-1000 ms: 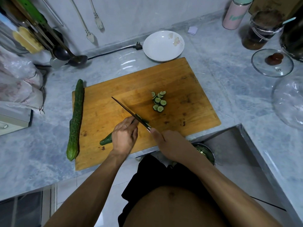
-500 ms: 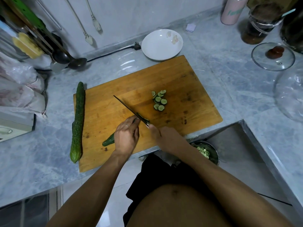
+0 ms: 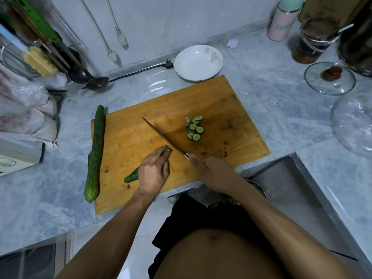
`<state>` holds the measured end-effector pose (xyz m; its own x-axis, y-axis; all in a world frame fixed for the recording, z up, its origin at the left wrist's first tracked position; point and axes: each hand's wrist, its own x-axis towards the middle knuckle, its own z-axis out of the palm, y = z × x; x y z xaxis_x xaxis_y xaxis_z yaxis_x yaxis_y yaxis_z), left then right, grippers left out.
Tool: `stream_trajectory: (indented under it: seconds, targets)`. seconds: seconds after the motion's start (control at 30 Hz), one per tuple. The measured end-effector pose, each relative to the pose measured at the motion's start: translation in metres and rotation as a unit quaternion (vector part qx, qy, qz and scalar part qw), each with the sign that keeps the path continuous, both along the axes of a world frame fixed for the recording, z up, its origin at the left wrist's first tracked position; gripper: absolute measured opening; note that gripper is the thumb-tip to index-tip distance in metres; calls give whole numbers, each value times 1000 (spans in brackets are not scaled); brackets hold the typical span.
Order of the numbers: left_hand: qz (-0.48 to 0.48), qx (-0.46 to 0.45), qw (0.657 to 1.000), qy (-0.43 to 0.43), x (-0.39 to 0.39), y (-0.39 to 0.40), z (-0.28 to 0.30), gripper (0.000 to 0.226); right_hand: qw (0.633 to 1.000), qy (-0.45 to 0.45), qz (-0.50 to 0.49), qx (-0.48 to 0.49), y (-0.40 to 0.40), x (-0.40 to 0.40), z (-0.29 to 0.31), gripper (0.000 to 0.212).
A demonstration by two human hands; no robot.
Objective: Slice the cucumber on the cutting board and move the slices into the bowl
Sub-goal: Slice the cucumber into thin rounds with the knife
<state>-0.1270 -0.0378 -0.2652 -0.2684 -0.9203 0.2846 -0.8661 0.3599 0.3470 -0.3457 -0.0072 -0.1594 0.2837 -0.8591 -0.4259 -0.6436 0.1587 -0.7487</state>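
The head camera looks down at two bare hands on a wooden cutting board [image 3: 201,97]. The left hand [image 3: 154,173] lies over a cut cucumber [image 3: 131,176], with its fingers curled down on top to hold it against the board. The green tail of that cucumber sticks out behind the hand, and the cut end peeks out at the fingertips. The right hand [image 3: 213,174] grips the handle of a knife [image 3: 163,135]. The thin dark blade sits right beside the cut end and points away across the board. A little pile of round slices [image 3: 194,128] lies on the board past the blade, apart from both hands. A second, whole cucumber [image 3: 95,154] lies along the left edge of the board. A metal bowl [image 3: 256,187] sits low by the sink, mostly hidden under the right arm. A white plate [image 3: 198,62] sits on the marble counter [image 3: 271,101] just behind the board. A glass lid [image 3: 330,78] rests on the counter to the right.
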Motion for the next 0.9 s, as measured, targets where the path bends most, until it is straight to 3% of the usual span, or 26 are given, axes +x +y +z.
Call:
stream_trajectory:
  seconds: [0.37, 0.7, 0.9]
  targets:
    - [7, 8, 1000, 12, 0, -1, -7, 31, 1000, 9, 7, -22, 15, 9, -4, 67]
    - [16, -2, 1000, 25, -4, 0, -7, 33, 999, -13, -14, 30, 12, 13, -1, 67]
    - [15, 8, 1000, 19, -1, -2, -10, 28, 999, 24, -8, 39, 0, 32, -16, 67]
